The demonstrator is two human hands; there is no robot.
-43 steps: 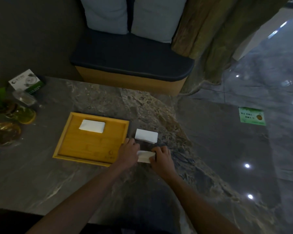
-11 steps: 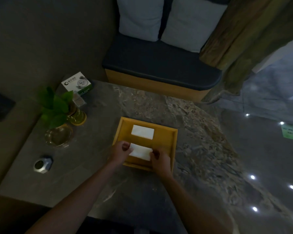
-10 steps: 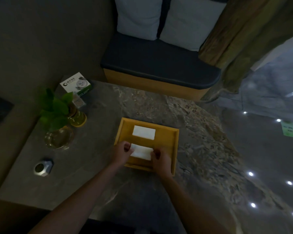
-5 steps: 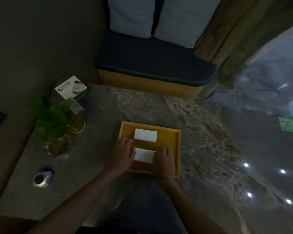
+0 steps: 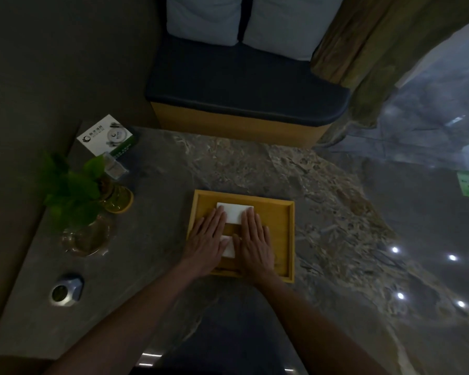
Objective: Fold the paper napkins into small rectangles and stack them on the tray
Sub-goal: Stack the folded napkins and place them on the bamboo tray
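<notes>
A yellow wooden tray [image 5: 280, 234] lies on the stone table. Two folded white napkins lie in it: the far napkin [image 5: 234, 213] toward the tray's back, the near napkin [image 5: 228, 246] just in front of it. My left hand [image 5: 207, 240] and my right hand [image 5: 253, 239] lie flat side by side with straight fingers, covering most of the near napkin. Their fingertips reach the side edges of the far napkin.
A potted green plant [image 5: 71, 190] in a glass vase, an amber glass dish [image 5: 118, 198], a white and green box [image 5: 106, 135] and a small metal object [image 5: 65, 290] stand on the table's left. A cushioned bench [image 5: 244, 85] lies behind.
The folded napkin went from beside the tray into it, in front of the first one. My hands let go of it, flattened over it and slid forward.
</notes>
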